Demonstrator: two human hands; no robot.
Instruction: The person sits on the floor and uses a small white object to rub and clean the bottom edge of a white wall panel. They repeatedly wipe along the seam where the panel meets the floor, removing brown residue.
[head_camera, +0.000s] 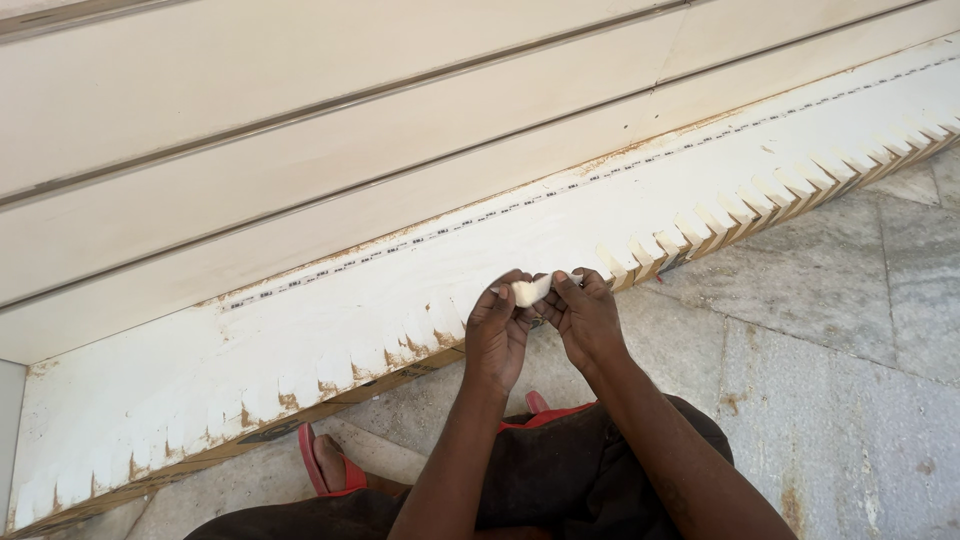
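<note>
Both grips pinch one small, pale folded scrap (530, 291): left hand (497, 335) and right hand (585, 318) meet over the long white board's (330, 320) toothed edge (700, 228). Grey stone floor (850, 330) lies below, a red sandal (325, 465) nearby.

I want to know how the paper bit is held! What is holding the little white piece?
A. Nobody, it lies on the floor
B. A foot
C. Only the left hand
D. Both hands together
D: the left hand and the right hand both pinch the small white piece between their fingertips, in front of the toothed edge of the long white board.
</note>
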